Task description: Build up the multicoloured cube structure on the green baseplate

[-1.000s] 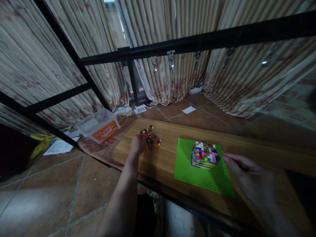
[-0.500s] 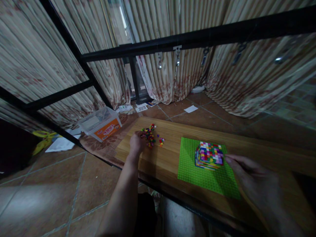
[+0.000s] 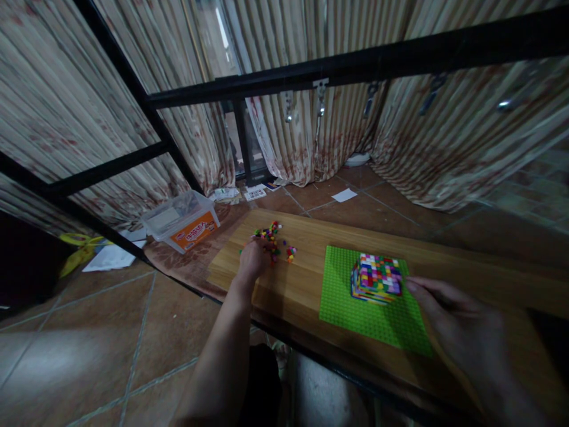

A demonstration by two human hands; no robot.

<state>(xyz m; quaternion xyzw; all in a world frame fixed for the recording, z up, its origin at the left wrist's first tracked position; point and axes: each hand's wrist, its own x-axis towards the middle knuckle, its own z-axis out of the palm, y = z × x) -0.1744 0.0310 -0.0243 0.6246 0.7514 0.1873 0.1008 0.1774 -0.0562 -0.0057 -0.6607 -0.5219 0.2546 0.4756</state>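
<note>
My left hand [image 3: 254, 260] reaches into a loose pile of small coloured toy bricks [image 3: 272, 232] on the left half of the wooden table. Its fingers are curled down among the bricks, and whatever they grip is hidden. A boxy block built from multicoloured bricks [image 3: 377, 279] stands on a green studded baseplate [image 3: 340, 314]. Just right of that block is my right hand [image 3: 453, 320], thumb and forefinger pinched together close to its side. Anything between those fingertips is too small to make out.
The wooden table [image 3: 306, 290] has a black rail along its near side. Left of it stands a clear plastic box with an orange label [image 3: 193, 233]. A dark object [image 3: 549, 332] lies at the right. Papers [image 3: 344, 195] rest on the tiled floor before striped curtains.
My left hand has shifted slightly right, further over the brick pile. My right hand stays pinched beside the brick block, almost unmoved.
</note>
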